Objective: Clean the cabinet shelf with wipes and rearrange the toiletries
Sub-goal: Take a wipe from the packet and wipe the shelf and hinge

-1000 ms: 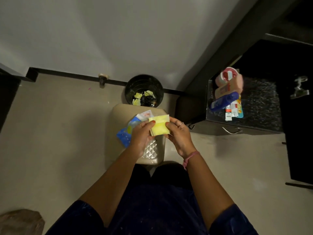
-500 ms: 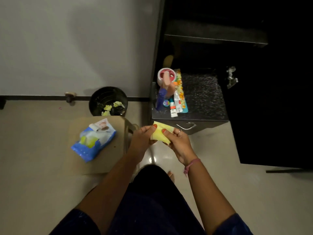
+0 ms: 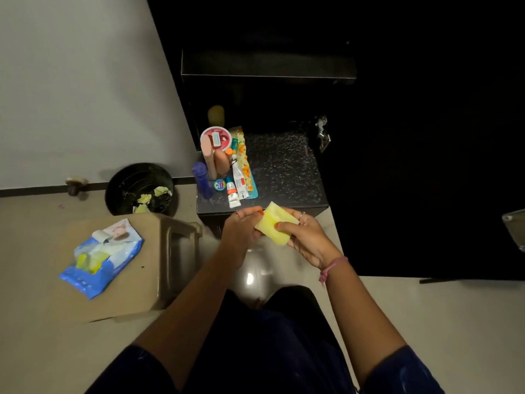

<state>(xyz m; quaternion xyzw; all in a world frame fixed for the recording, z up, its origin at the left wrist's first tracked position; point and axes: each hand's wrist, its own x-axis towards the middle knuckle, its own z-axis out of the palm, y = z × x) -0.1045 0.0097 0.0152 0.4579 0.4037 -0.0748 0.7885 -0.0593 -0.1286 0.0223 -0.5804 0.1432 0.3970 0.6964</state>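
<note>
Wipe (image 3: 277, 226) nearer shelf (image 3: 284, 172), two hands (image 3: 308, 240).

Can't make out the cabinet interior (image 3: 267, 89) at all — pure black above the shelf, with only a dim yellowish thing (image 3: 216, 114) at the back, impossible to identify. Labels on the toiletries (image 3: 227, 166) way too small to read. Front edge of the shelf (image 3: 284, 177) partly covered by the yellow wipe (image 3: 277, 223). Something shiny (image 3: 515, 231) cut off at the right edge — no idea what. Bin contents (image 3: 154, 197) just crumpled scraps.
</note>
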